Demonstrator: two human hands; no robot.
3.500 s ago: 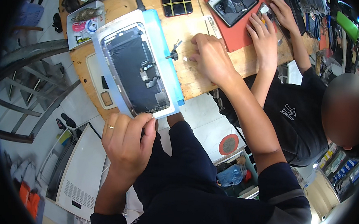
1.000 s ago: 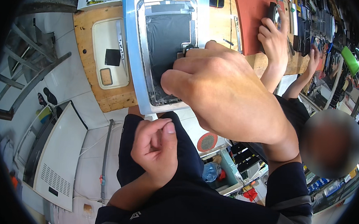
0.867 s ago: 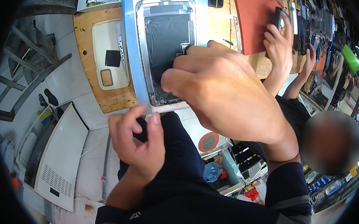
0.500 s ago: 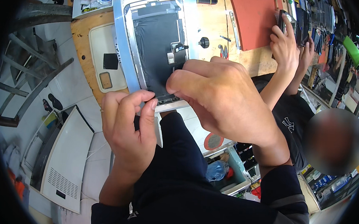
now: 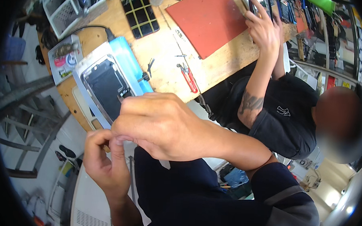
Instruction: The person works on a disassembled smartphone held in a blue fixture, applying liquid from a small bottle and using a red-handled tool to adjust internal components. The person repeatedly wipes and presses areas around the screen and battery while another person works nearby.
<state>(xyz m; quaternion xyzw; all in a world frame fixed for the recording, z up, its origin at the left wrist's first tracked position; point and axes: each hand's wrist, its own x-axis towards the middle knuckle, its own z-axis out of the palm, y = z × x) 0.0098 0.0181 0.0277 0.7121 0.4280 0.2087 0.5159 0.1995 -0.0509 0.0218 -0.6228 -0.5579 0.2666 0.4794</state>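
A phone panel with a silver rim, a black inner face and a flex cable lies on a pale plate of a light blue bench machine. My right hand reaches across its near end, fingers curled and pinched, covering part of the panel. Just beside those fingertips is my left hand, its thumb and forefinger also closed together. The two pinches meet in front of the panel's near edge. Anything between the fingers is too small or hidden to make out.
Red-handled pliers lie on the wooden bench. Farther back are a red-brown mat, a black grid-patterned panel and a white basket. At the right, a co-worker's hand holds a phone.
The view has swung, so the bench machine and panel now appear farther left. My right hand has moved from over the panel toward my left hand, and their fingertips now meet.
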